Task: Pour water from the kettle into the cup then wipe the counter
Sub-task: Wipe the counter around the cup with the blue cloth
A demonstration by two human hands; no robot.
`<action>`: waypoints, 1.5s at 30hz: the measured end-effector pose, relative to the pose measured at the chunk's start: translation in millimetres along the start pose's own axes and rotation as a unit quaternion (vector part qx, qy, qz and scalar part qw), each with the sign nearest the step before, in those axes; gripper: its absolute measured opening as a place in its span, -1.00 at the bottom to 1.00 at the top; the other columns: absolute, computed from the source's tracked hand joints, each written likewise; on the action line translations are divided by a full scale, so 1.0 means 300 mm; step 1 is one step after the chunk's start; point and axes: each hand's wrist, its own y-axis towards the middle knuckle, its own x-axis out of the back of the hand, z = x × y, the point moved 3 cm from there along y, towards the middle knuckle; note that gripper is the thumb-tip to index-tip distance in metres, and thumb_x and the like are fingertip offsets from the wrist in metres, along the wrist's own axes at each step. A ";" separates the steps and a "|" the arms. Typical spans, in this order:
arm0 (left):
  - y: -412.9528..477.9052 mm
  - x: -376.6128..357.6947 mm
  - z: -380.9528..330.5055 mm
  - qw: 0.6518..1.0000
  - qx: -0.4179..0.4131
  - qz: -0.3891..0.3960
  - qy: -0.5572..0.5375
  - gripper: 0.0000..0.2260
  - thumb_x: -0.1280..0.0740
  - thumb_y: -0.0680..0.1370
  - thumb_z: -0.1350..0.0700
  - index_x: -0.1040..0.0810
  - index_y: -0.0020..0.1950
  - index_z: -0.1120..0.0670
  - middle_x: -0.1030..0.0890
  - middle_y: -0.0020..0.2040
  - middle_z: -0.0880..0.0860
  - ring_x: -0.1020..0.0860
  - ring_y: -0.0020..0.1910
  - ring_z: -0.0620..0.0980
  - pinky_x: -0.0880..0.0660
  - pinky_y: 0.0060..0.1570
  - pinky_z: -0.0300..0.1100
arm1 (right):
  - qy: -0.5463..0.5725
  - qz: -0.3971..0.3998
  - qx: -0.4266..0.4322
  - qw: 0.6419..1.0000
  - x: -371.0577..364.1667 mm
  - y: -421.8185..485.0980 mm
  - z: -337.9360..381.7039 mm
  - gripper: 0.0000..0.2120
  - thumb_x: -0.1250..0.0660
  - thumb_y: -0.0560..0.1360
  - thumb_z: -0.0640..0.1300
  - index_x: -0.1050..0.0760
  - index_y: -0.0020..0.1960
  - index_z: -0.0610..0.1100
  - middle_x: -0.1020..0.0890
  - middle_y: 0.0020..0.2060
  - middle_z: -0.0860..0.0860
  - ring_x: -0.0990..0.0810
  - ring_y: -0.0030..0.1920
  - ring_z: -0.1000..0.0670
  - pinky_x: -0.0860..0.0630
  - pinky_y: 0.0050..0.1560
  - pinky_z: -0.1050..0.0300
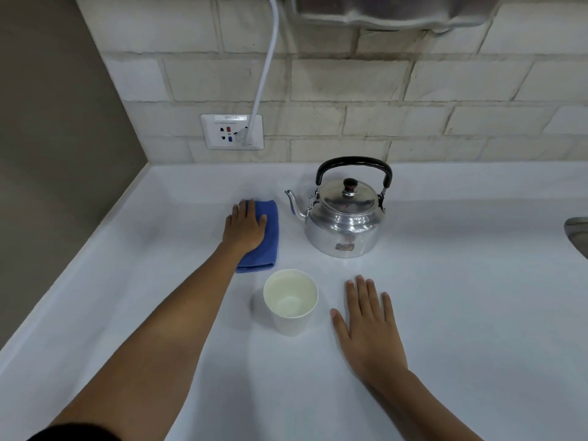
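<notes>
A shiny metal kettle (pixel 345 218) with a black handle and lid knob stands upright on the white counter (pixel 461 297), spout pointing left. A white paper cup (pixel 291 302) stands in front of it, with what looks like clear water in the bottom. Left of the kettle lies a folded blue cloth (pixel 267 240). My left hand (pixel 245 229) rests flat on the cloth, fingers spread. My right hand (pixel 370 326) lies flat and open on the counter just right of the cup, holding nothing.
A brick-tiled wall runs behind the counter, with a wall socket (pixel 232 132) and a white cable (pixel 264 71) plugged into it. A grey side wall closes the left. A metal sink edge (pixel 577 232) shows at the far right.
</notes>
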 end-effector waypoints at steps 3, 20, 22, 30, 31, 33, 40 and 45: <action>0.016 -0.063 -0.015 1.000 -0.005 -0.008 0.013 -0.50 0.07 0.62 -0.02 0.09 0.48 0.19 0.10 0.53 0.19 0.10 0.49 0.17 0.04 0.47 0.05 | -0.012 -0.004 0.001 1.000 -0.005 -0.001 0.001 -0.40 0.16 0.57 0.14 0.25 0.47 -0.12 0.16 0.51 -0.07 0.32 0.45 -0.01 0.34 0.45 0.00; -0.368 -0.027 0.055 0.903 -0.419 0.076 0.050 -0.54 -0.05 0.62 0.03 0.12 0.43 -0.13 0.14 0.50 -0.13 0.25 0.46 -0.17 0.24 0.42 -0.36 | -0.012 0.014 0.005 1.000 -0.005 -0.002 -0.008 -0.39 0.25 0.54 0.19 0.25 0.47 -0.09 0.17 0.50 -0.03 0.34 0.44 0.05 0.31 0.45 0.02; -0.344 -0.026 0.044 0.897 -0.429 0.086 0.062 -0.54 -0.06 0.62 0.03 0.11 0.44 -0.13 0.14 0.50 -0.12 0.25 0.46 -0.18 0.20 0.44 -0.33 | -0.015 0.006 0.000 1.000 -0.008 -0.003 -0.001 -0.33 0.35 0.47 0.21 0.22 0.47 -0.12 0.14 0.51 -0.05 0.30 0.45 0.03 0.29 0.46 0.00; -0.286 -0.066 -0.071 0.934 -0.317 0.045 0.159 -0.46 -0.12 0.59 -0.05 0.05 0.49 0.01 0.05 0.54 0.11 0.11 0.50 0.13 -0.05 0.46 -0.02 | -0.011 0.012 -0.001 1.000 -0.008 0.005 -0.007 -0.38 0.24 0.53 0.20 0.17 0.48 -0.11 0.10 0.52 -0.05 0.19 0.49 -0.03 0.19 0.49 -0.04; -0.302 -0.063 -0.061 0.941 -0.297 0.041 0.155 -0.44 -0.13 0.58 -0.05 0.06 0.49 0.02 0.05 0.54 0.11 0.11 0.50 0.13 -0.05 0.45 -0.03 | -0.002 0.014 0.000 1.000 -0.006 0.006 -0.011 -0.40 0.17 0.55 0.18 0.16 0.48 -0.09 0.08 0.52 -0.04 0.18 0.49 -0.02 0.18 0.49 -0.04; -0.348 -0.057 -0.025 0.955 -0.261 0.025 0.137 -0.44 -0.13 0.59 -0.03 0.07 0.49 0.03 0.07 0.54 0.10 0.11 0.50 0.10 -0.03 0.43 -0.08 | 0.011 0.009 0.001 1.000 -0.002 0.007 -0.018 -0.41 0.09 0.56 0.16 0.12 0.48 -0.08 0.05 0.52 -0.04 0.15 0.50 -0.01 0.15 0.49 -0.03; -0.531 -0.015 0.221 0.988 -0.138 -0.043 0.047 -0.55 0.02 0.62 -0.02 0.02 0.48 0.03 0.03 0.53 0.01 0.13 0.49 -0.06 0.06 0.43 -0.20 | -0.006 0.005 0.012 1.000 -0.006 0.009 -0.021 -0.39 0.12 0.55 0.18 0.11 0.48 -0.10 0.03 0.52 -0.06 0.12 0.50 -0.03 0.14 0.49 -0.04; -0.509 0.016 0.243 0.996 -0.040 -0.018 0.074 -0.54 0.06 0.63 0.01 0.05 0.49 0.14 0.06 0.54 0.08 0.11 0.50 0.06 0.05 0.48 -0.09 | -0.024 0.002 0.010 1.000 -0.013 0.007 -0.016 -0.39 0.15 0.55 0.17 0.12 0.48 -0.14 0.02 0.51 -0.09 0.11 0.50 -0.06 0.11 0.49 -0.08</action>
